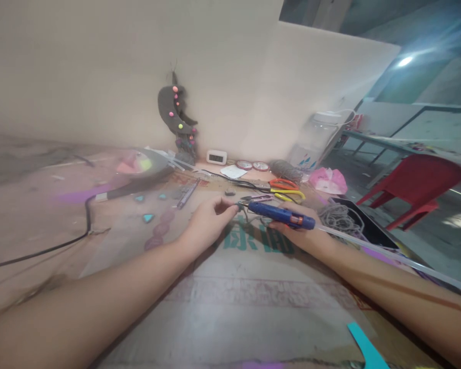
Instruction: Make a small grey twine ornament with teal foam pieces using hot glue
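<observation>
My right hand (292,230) is closed around a blue glue gun (282,214) held level over a sheet of cardboard (249,287), its nozzle pointing left. At that nozzle, my left hand (209,221) pinches something small that I cannot make out. A clear glue stick (388,253) juts from the back of the gun toward the right.
Orange and yellow scissors (288,188), a coil of grey twine (340,218), a black tablet (363,225), a pink bag (328,180), a dark crescent ornament with coloured beads (174,113), a black cable (86,225), teal cut-outs (148,217) and a red chair (415,184) are around.
</observation>
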Available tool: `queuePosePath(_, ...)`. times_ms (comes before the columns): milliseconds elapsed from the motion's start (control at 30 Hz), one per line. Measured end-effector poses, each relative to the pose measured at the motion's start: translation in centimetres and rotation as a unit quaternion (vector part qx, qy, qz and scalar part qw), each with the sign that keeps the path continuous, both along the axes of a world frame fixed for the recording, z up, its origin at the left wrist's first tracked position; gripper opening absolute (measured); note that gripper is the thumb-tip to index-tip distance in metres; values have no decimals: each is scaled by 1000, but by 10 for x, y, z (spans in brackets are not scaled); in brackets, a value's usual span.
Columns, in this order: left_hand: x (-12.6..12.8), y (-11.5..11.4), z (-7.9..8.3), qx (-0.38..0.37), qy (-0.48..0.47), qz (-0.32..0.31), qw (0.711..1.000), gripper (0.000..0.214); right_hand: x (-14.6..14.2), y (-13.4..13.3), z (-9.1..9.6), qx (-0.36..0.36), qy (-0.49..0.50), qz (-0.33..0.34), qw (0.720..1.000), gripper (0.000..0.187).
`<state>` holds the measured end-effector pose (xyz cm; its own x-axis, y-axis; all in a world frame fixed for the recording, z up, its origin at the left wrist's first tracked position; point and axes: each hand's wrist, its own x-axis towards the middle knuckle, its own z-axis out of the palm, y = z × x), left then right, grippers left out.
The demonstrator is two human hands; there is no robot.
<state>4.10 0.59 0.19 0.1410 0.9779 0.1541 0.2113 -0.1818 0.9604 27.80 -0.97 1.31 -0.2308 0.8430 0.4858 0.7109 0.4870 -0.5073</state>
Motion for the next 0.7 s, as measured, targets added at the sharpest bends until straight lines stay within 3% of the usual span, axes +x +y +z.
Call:
queuePosePath(267,0,1,-4,11,-1,-1,1000,17,0,2,-3,0,-14,-17,1000,21)
queuePosePath(467,0,1,-5,23,-4,-5,1000,16,0,-1,3,25,-19,23,999,23)
queuePosePath(700,0,2,-6,21,-9,-7,1000,16,1,0,2,22,-25,16,999,26)
